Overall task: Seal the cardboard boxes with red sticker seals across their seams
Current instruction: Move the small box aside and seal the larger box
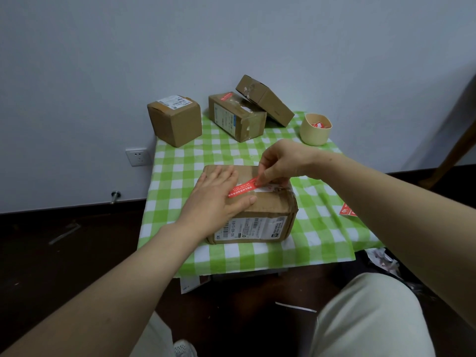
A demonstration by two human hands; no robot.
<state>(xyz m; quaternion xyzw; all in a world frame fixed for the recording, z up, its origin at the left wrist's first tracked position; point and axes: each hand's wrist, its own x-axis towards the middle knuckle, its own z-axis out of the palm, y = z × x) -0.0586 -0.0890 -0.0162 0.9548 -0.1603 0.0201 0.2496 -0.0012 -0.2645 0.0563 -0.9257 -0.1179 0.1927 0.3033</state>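
Observation:
A brown cardboard box (270, 215) with a shipping label on its near side lies in the middle of the green checked table. A red sticker seal (243, 188) runs across its top. My left hand (219, 197) lies flat on the box top, fingers straight, pressing the seal's left end. My right hand (280, 161) pinches the seal's right end between thumb and fingertips, just above the box top.
Three more cardboard boxes stand at the back: one at the left corner (175, 119), one in the middle (235, 117) with a smaller box (265, 99) leaning on it. A beige cup (315, 130) holds red stickers. A loose red sticker (347, 211) lies at right.

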